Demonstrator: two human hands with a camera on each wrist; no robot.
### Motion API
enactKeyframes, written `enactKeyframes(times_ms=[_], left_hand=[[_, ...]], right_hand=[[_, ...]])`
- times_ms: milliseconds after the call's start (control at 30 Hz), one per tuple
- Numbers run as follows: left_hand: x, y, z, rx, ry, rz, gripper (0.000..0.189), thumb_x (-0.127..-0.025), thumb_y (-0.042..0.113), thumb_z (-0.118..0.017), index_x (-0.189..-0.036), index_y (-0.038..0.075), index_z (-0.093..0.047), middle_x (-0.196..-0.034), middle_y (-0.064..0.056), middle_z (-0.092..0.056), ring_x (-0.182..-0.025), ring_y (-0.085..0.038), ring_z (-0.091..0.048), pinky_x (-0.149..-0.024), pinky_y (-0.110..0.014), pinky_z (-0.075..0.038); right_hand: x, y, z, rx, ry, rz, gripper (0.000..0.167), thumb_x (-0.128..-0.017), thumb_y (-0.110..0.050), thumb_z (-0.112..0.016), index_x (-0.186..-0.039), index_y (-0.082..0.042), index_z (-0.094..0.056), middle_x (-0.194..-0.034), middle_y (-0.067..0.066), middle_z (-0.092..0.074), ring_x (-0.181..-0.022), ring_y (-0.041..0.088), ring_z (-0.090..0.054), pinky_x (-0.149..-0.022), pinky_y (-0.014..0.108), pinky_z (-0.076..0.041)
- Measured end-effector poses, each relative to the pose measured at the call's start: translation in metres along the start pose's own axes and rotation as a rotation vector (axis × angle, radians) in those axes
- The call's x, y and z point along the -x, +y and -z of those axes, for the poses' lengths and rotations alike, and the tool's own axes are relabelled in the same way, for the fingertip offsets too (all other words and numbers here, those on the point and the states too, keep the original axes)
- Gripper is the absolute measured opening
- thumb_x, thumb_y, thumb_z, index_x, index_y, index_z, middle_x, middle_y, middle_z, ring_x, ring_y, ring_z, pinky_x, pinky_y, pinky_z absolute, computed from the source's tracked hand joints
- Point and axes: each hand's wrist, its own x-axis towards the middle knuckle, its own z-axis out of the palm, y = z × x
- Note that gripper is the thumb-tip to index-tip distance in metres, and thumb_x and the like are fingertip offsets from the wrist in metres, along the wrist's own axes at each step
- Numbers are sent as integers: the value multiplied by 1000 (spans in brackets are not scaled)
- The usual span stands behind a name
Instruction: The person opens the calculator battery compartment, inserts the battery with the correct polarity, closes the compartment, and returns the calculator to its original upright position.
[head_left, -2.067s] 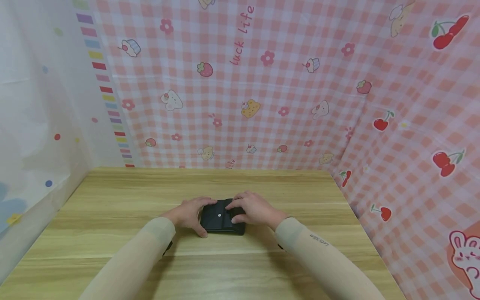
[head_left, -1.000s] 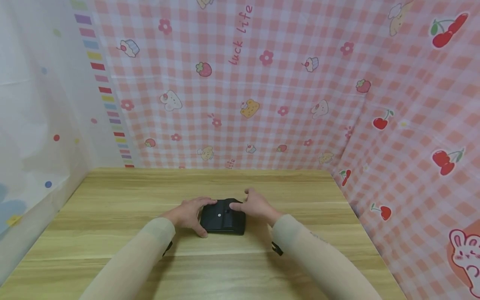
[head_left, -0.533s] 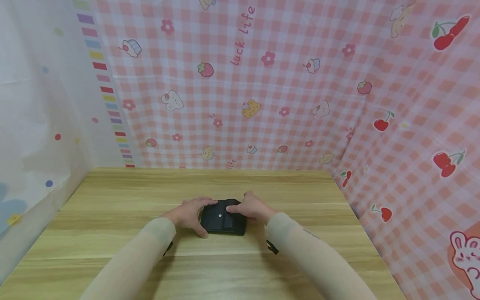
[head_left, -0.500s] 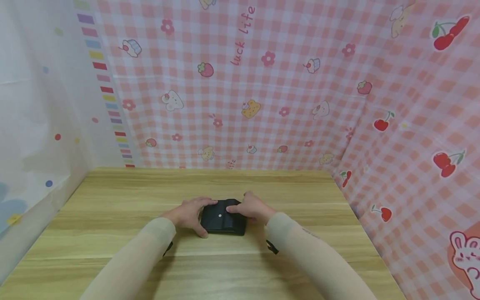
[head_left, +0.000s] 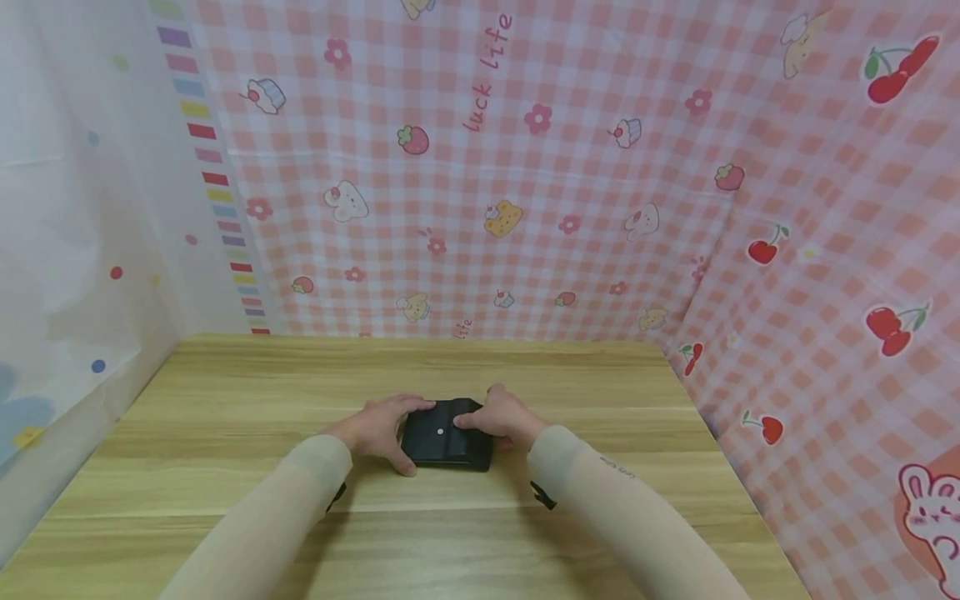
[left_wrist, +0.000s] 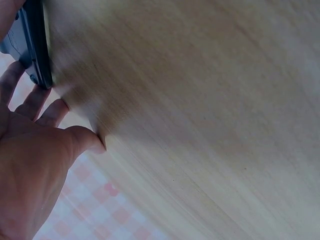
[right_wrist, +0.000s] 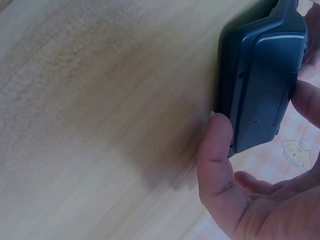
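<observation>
A black plastic device point(head_left: 426, 442), flat with a raised block along its right part and a small white dot, lies on the wooden table. I cannot tell its exact kind. My left hand point(head_left: 378, 429) holds its left end, thumb at the near edge and a finger along the far edge. The right hand point(head_left: 508, 418) grips the right end, its thumb on the raised block. In the right wrist view, panel lines and a small hole mark the side of the device point(right_wrist: 262, 95), and fingers touch two of its sides. The left wrist view shows only one end of the device point(left_wrist: 37, 47).
The wood-grain table point(head_left: 420, 533) stretches around the device. Behind it hangs a pink checked cloth point(head_left: 450, 183) with cartoon prints, and a similar cloth point(head_left: 840, 233) covers the right side. A white sheet point(head_left: 67, 208) hangs at the left.
My right hand has shifted from over the device's top to its right end, its thumb lifting, then coming down on the raised block. The left hand and the device have stayed in place.
</observation>
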Motion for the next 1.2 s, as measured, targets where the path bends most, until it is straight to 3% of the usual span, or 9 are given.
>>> enactKeyframes(times_ms=[133, 433, 1200], left_hand=[[0, 0, 0, -5, -2, 0, 111, -69, 30, -103, -163, 22, -45, -172, -10, -38, -160, -38, -35, -128, -74, -14], [-1, 1, 0, 5, -5, -3, 111, -69, 29, -103, -163, 21, -45, -172, -12, -37, -160, -39, -34, -127, -76, -14], [0, -1, 0, -5, 1, -20, 112, -69, 30, -104, -163, 20, -45, -172, -12, -38, -159, -39, -35, -127, -76, -15]], right_hand=[[-1, 1, -1, 19, 8, 12, 97, -89, -43, -87, -158, 5, -38, -149, 28, -56, -118, 32, -63, -92, 47, -62], [-3, 1, -2, 20, 9, 26, 96, -88, -42, -87, -158, 3, -39, -145, 27, -58, -113, 33, -67, -74, 44, -64], [-1, 1, -2, 19, 4, 39, 94, -89, -43, -86, -158, 2, -40, -144, 26, -60, -112, 32, -68, -74, 45, -65]])
